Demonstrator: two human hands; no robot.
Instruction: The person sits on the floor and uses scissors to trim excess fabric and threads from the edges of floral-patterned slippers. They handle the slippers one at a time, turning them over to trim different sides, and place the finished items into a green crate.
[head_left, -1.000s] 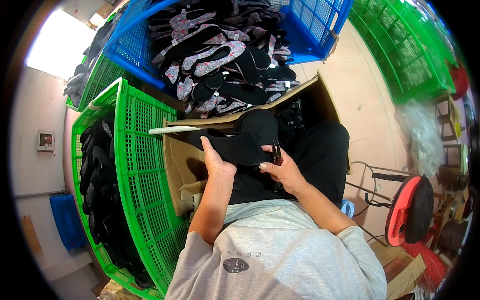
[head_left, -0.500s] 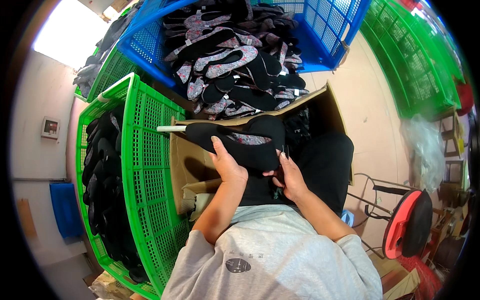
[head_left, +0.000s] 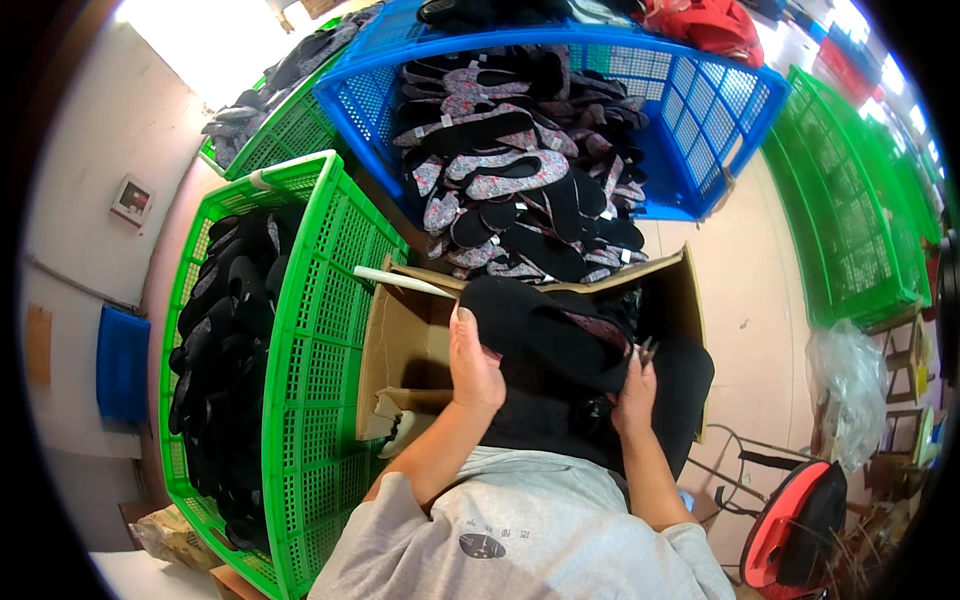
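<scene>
The black shoe sole [head_left: 545,335] sits at the frame's centre, over the person's lap, and has tilted and dropped slightly lower than half a second ago, so the handling looks under way rather than finished. The left hand [head_left: 473,365] grips its left end, fingers wrapped around the edge; the right hand [head_left: 634,388] pinches the right end with fingers pressed together. Just behind it stands an open brown cardboard box [head_left: 405,340]. A green crate [head_left: 330,330] of dark soles fills the left, a blue crate [head_left: 700,130] of patterned soles the top, and a small square sign [head_left: 132,200] hangs on the upper-left wall.
</scene>
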